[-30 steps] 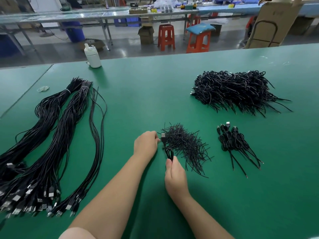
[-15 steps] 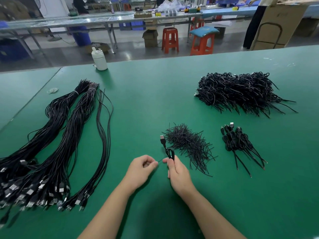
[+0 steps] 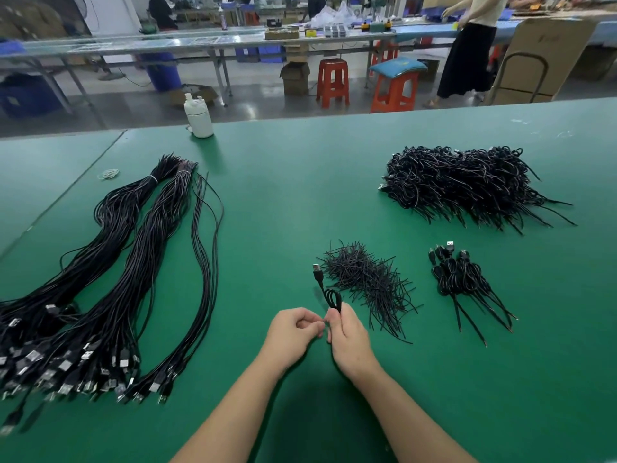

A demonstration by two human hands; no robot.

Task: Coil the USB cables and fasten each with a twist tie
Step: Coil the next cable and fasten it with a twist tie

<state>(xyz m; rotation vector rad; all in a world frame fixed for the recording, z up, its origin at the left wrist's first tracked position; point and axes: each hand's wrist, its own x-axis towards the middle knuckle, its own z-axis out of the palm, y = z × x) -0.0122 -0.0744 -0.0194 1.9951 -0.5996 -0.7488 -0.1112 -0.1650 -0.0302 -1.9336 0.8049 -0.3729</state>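
While the uncoiled cables (image 3: 110,295) run off the left edge, the left hand (image 3: 293,332) pinches something too small to make out, touching the right hand (image 3: 347,335), which grips a coiled cable (image 3: 332,297) beside the twist ties (image 3: 367,279).

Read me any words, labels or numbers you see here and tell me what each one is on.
No text here can be read.
Cardboard box: a dark mark on its face, too faint to read.
White bottle: no label visible.
Items on the far bench: too small and blurred to read.
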